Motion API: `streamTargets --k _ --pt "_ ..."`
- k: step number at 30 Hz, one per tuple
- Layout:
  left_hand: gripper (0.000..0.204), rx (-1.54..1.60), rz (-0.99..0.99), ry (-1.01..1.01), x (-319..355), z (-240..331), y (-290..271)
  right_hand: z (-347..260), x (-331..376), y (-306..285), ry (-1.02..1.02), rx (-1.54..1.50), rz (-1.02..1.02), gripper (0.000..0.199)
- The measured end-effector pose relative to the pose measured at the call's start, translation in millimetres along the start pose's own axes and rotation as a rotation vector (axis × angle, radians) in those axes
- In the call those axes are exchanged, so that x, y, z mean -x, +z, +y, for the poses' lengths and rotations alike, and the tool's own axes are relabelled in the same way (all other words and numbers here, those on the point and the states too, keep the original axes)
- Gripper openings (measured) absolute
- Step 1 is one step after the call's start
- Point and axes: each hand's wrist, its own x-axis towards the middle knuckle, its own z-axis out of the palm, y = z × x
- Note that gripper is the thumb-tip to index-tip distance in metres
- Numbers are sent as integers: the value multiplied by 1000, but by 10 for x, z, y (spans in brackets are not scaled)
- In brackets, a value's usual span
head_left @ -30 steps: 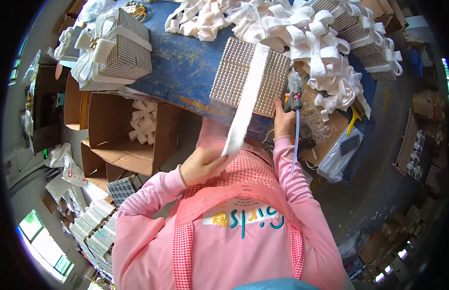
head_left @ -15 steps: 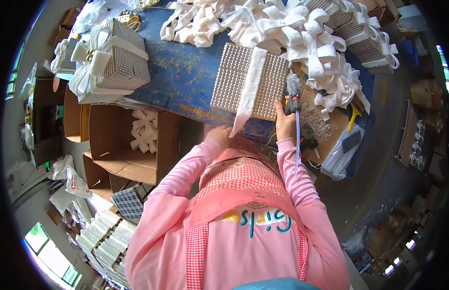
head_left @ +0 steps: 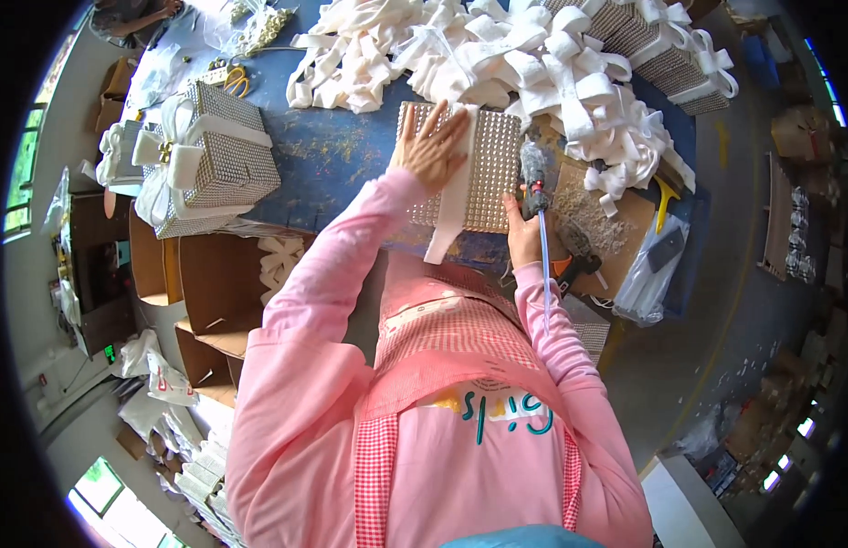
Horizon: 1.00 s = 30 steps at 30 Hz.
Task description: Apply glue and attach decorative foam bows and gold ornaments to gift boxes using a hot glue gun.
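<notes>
A square box (head_left: pixel 494 173) covered in silvery bead studs lies on the blue table in front of me. A white fabric ribbon strip (head_left: pixel 452 208) runs over its middle, and its near end hangs past the front edge. My left hand (head_left: pixel 431 151) lies flat on the box's top, fingers stretched over the strip and the studs to its left. At the box's right side my right hand (head_left: pixel 526 233) is closed round a glue gun (head_left: pixel 535 183), partly hidden by the hand. A long bluish glue stick (head_left: pixel 545 265) trails from the gun toward me.
Bow-tied studded boxes stand at left (head_left: pixel 227 151) and far right (head_left: pixel 625 41). White ribbon loops (head_left: pixel 570 73) are heaped behind. Right of my right hand are a black-and-orange tool (head_left: pixel 579 251), cardboard (head_left: pixel 616 215) and a yellow-handled tool (head_left: pixel 666 205). Open cartons (head_left: pixel 214 283) stand below left.
My left hand has moved from the strip's near end up onto the box's top and now lies flat there. My right hand stays beside the box with the glue gun.
</notes>
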Motion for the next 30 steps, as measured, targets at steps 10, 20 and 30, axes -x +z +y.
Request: streamTargets --k 10,20,30 --pt "59 337 99 -127 1294 398 -495 -60 18 -81 199 -135 -30 33" --pt "46 911 258 -532 1209 83 -217 -279 243 -400 45 -86 -60 29" --pt "54 454 -101 -701 154 -367 -279 -44 -548 -116 -6 -39 -116 32"
